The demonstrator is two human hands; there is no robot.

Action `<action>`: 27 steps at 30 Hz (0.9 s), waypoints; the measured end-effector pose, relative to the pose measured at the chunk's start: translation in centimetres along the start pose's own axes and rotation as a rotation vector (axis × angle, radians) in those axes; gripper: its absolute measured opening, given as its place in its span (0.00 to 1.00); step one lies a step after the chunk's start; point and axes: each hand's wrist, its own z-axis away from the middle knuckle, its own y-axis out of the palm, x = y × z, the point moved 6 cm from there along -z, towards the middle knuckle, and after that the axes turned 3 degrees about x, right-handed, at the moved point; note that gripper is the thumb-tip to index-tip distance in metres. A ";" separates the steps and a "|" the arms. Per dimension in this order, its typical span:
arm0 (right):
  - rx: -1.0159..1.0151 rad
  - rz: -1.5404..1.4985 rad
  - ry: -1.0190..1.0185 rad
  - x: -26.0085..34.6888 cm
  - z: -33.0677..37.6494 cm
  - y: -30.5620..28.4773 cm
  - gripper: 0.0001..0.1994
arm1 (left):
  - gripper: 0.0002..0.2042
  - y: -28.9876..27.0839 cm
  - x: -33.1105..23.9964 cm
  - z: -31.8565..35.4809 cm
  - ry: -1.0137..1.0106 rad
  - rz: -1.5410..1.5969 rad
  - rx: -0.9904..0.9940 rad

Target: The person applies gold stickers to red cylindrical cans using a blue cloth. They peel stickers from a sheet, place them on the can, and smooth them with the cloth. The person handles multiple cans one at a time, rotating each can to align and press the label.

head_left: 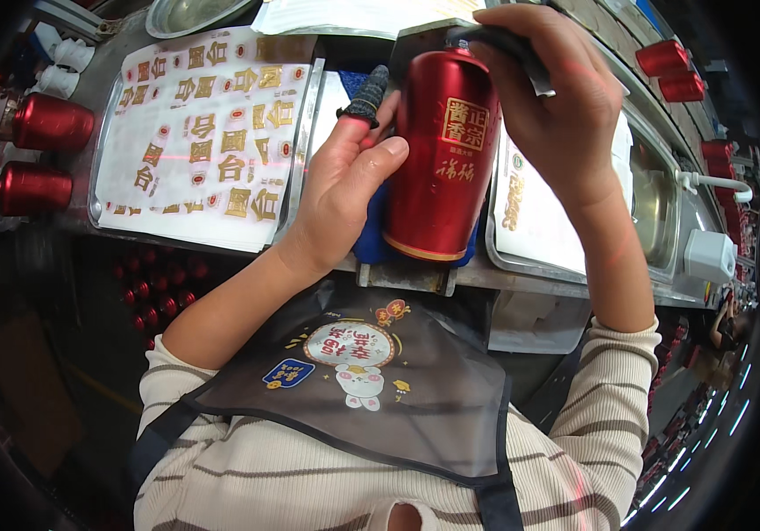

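Observation:
A glossy red bottle (440, 177) with gold lettering leans slightly in front of me, above a blue cloth (371, 234). My left hand (344, 181) grips its left side, thumb on the front. On that hand's index finger sits a dark grey knitted finger cover (369, 96). Over the bottle's top and right shoulder, my right hand (566, 111) is curled, with blurred fingers. Something dark grey (517, 55) shows between those fingers and the bottle's neck; whether it is a cloth or a finger cover, I cannot tell.
To the left, a metal tray (96, 199) bears a sheet of gold stickers (207, 133). Another sticker sheet (539, 217) lies in a tray at right, beside a metal basin (654, 212) and white box (710, 255). Red bottles (33, 188) stand far left; others (663, 58) are far right.

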 end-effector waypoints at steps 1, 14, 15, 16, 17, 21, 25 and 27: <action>-0.018 0.206 -0.267 0.5 -0.6 0.0 0.10 | 0.25 -0.1 0.2 0.0 -0.013 -0.012 0.016; 0.031 -0.332 0.243 1.8 5.8 -0.2 0.10 | 0.26 -0.3 -0.2 -0.1 0.001 -0.148 -0.013; -0.029 -0.423 0.327 1.3 5.7 0.3 0.09 | 0.26 -0.2 -0.3 0.2 -0.023 -0.134 -0.018; -0.220 -0.445 0.535 -1.4 5.0 0.3 0.07 | 0.27 0.4 -0.5 0.1 0.006 -0.032 -0.008; -0.318 -0.195 0.311 -2.2 3.8 -1.0 0.06 | 0.29 0.1 -0.6 0.3 -0.005 -0.096 0.050; 0.094 -0.136 -0.097 4.7 6.5 0.2 0.07 | 0.42 -0.6 -3.6 3.1 0.125 -0.720 0.187; -0.161 -0.589 0.645 -0.2 6.5 0.7 0.06 | 0.57 3.1 -2.8 4.2 0.275 -1.236 0.285; -0.482 -0.361 0.532 -3.4 6.7 -0.8 0.09 | 0.59 4.9 -1.5 3.7 0.442 -1.403 0.206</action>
